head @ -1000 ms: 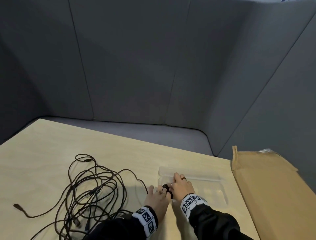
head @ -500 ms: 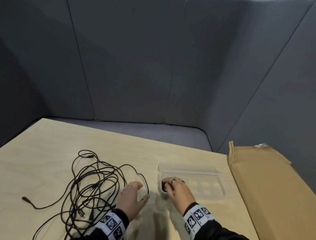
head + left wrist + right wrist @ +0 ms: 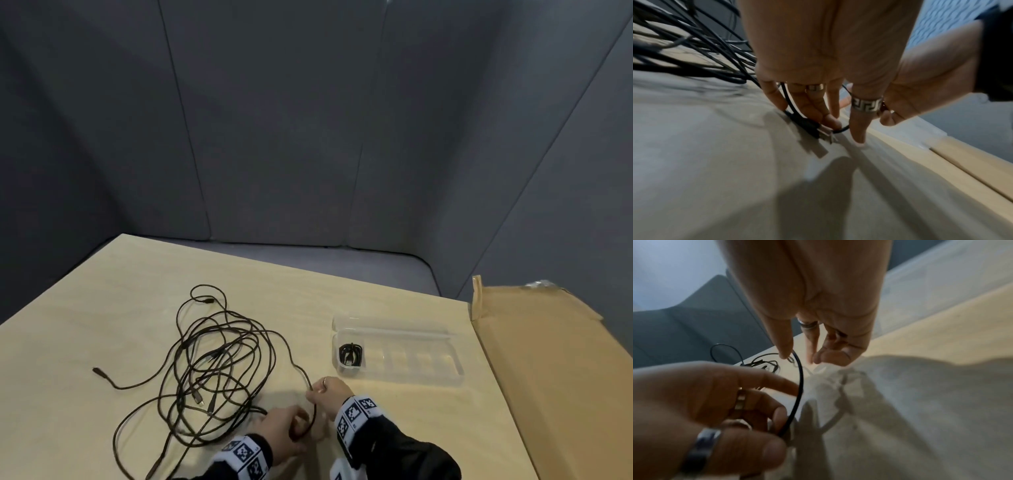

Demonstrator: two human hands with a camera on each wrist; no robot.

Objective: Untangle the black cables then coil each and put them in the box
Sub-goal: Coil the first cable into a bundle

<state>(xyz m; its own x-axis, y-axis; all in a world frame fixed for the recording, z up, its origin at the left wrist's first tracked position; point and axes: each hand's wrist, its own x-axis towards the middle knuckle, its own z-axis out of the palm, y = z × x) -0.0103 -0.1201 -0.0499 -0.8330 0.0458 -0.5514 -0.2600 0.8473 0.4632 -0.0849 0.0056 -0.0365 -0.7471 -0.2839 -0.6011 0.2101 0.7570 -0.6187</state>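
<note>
Both hands (image 3: 301,416) pinch one thin, limp black cable (image 3: 313,407); best taken beside its plug, light and snag-prone.

Dim, even overhead light; soft hand shadows on the table (image 3: 102,342). Wrist views motion-blurred, wide-angle bending at the edges.

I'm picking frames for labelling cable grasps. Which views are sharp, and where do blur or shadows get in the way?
Head view: sharp and evenly lit; the tangled cables read clearly, though wide-angle bending curves the table edge. Left wrist view: the left hand and USB plug are fairly clear, the tangle is streaked, and hand shadows cover the table. Right wrist view: soft all over, with the right hand dim.
</note>
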